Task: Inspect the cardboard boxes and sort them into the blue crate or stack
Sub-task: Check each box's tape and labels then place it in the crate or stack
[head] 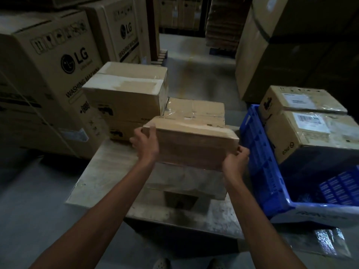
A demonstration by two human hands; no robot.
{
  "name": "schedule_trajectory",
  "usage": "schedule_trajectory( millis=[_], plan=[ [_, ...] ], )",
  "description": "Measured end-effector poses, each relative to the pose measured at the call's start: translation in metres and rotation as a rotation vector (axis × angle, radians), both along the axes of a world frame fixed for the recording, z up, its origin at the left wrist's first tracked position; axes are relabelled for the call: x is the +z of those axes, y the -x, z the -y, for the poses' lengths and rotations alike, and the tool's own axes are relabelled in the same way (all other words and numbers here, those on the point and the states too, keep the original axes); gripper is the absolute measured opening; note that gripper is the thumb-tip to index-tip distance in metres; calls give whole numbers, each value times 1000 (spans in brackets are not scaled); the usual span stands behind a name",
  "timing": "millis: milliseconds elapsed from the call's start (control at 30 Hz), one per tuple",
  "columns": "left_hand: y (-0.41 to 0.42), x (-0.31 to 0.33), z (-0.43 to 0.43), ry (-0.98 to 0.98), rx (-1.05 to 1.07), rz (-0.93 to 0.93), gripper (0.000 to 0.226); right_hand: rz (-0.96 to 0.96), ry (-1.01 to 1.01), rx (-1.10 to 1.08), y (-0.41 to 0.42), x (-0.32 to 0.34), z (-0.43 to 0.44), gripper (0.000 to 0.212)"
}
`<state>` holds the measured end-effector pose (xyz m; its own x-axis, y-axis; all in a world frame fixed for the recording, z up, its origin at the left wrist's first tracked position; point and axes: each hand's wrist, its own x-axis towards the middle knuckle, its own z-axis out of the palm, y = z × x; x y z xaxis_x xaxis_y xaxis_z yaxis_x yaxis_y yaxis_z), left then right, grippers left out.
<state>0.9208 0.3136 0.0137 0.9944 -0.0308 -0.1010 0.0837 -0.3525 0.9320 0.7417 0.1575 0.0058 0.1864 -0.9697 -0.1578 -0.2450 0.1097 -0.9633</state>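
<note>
left hand point(144, 141): fingers curled round cardboard box point(194, 146) at its left end | right hand point(235, 162): grips its lower right corner | cardboard box: tilted over lower box point(184, 181), mid-platform point(108, 171) | blue crate point(254, 144): beside platform's right edge, holding two boxes point(310, 136)

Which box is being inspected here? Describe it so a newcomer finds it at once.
Start at the blue crate on the right; just left of it stands a low pile of boxes. The flat cardboard box is topmost there, tilted toward the camera. Alone among its neighbours, it is gripped at both ends, by the left hand and the right hand.
</note>
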Motion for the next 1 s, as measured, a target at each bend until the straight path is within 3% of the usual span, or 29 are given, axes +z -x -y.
schedule_trajectory(
  millis=[100, 333, 400, 500, 567, 667, 833, 1000],
  plan=[
    [11, -14, -11, 97, 15, -16, 55, 4, -21, -36, 6, -9, -16, 32],
    [40, -72, -55, 40, -160, 102, 43, -87, -72, -24, 34, -47, -51, 56],
    [40, -69, -61, -70, -221, 240, 47, -140, 129, -16, 38, -40, -59, 57],
    [35, -59, -64, -295, -342, 729, 51, -175, 692, 88, 31, -25, -71, 53],
    [32, -50, -61, -346, -461, 896, 51, -146, 846, 247, 17, -20, -79, 43],
    [28, -44, -55, -467, -613, 905, 55, -273, 912, 563, -12, -16, -92, 41],
    [13, -52, -57, -828, -779, 690, 69, -829, 774, 809, -54, -16, -98, 58],
    [1, -37, -52, -875, -835, 760, 69, -877, 849, 853, -49, -23, -86, 62]
  ],
)
